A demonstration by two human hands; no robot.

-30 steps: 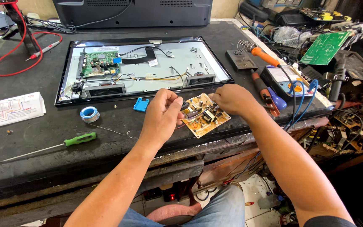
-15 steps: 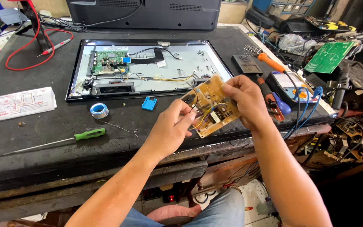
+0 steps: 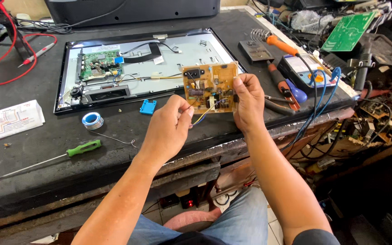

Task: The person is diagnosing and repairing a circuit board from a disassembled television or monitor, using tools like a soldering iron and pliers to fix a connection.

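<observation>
Dark, scuffed worktop [image 3: 114,136] carries an opened flat screen [image 3: 137,68] with bare metal back. Above its front edge, the right hand [image 3: 248,102] has its grip closed on a tan rectangular circuit board [image 3: 209,86], held upright. The left hand [image 3: 166,129] pinches thin wires [image 3: 203,115] trailing from it. A green-handled screwdriver [image 3: 46,159] and solder spool [image 3: 91,120] lie nearby.

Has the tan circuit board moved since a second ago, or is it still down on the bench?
Yes. The tan circuit board has come up off the bench edge and now stands upright in front of the opened flat panel, held by the right hand.
</observation>
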